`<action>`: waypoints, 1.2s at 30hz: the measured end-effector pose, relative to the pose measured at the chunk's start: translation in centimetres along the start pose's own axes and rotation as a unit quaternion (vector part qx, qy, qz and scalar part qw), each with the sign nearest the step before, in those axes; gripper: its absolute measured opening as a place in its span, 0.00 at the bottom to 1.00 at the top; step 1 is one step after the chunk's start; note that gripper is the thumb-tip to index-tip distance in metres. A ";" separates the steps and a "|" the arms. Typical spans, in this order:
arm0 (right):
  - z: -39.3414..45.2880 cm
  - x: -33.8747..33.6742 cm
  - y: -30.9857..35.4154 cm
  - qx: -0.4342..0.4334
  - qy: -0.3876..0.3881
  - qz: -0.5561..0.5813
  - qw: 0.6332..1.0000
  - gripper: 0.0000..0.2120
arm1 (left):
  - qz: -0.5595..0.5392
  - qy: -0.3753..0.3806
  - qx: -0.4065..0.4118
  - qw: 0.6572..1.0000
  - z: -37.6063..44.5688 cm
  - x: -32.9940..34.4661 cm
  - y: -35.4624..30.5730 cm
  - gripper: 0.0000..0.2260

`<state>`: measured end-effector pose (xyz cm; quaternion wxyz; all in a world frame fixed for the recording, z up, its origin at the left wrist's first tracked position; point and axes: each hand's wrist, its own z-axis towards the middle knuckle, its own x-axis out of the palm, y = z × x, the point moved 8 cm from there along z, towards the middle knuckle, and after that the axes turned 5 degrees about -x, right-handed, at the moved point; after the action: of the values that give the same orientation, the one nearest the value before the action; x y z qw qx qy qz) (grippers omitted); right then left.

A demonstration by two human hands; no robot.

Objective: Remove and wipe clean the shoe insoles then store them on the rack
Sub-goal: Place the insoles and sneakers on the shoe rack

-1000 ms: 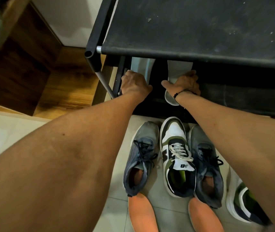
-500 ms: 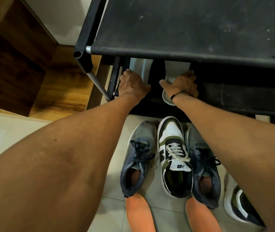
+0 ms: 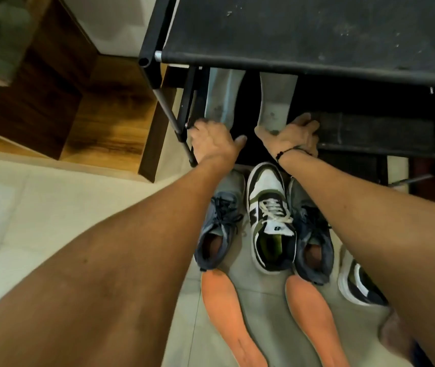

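Observation:
Two grey insoles lie side by side on the lower shelf of the black rack, toes pointing inward under the top shelf. My left hand rests over the heel of the left grey insole, thumb stretched out to the right. My right hand lies spread over the heel of the right grey insole, its fingers reaching onto the shelf edge. Two orange insoles lie on the floor tiles near me.
Below the rack stand a pair of grey sneakers with a white-and-green sneaker between them. Its mate sits at the right. The rack's top shelf overhangs the insoles. A wooden cabinet is at the left.
Both grey insoles have slid deeper onto the lower shelf. The right insole's heel no longer sticks out past the shelf edge below my right hand.

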<state>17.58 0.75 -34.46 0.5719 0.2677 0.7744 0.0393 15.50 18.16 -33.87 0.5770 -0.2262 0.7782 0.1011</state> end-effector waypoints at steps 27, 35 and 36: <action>-27.7 13.7 -34.7 0.201 0.287 -0.125 0.928 0.45 | -0.156 0.386 -0.315 0.853 -36.7 27.4 10.5 0.27; -26.6 17.4 -40.4 0.206 0.302 -0.130 0.922 0.51 | -0.183 0.387 -0.458 0.779 -37.1 35.2 11.7 0.39; -26.6 17.9 -40.7 0.205 0.287 -0.132 0.926 0.51 | -0.205 0.392 -0.471 0.763 -37.3 36.3 11.7 0.36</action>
<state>-25.26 -19.28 -55.75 0.2579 0.2517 0.9249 -0.1209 -30.23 4.29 -57.68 0.0493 -0.6439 0.7258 0.2370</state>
